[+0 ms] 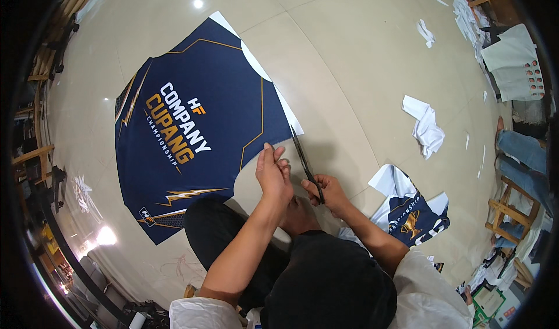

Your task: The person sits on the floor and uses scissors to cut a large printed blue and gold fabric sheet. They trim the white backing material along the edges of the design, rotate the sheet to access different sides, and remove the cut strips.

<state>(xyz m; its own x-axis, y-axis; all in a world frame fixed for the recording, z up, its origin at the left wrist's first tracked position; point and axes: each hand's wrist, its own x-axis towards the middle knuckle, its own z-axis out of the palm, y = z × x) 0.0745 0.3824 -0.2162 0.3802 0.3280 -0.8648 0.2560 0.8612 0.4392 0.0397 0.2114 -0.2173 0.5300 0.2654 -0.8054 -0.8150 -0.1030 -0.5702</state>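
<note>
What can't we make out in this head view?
All in the head view:
Navy fabric panel: one edge partly covered by the black trouser leg.
Left hand: too small to tell whether its fingertips pinch the panel.
Right hand: hides some of its own fingers around the scissors.
Crumpled navy-and-white cloth: full outline hidden by its own folds.
Legs in jeans: that person's upper body cut off by the right rim.
</note>
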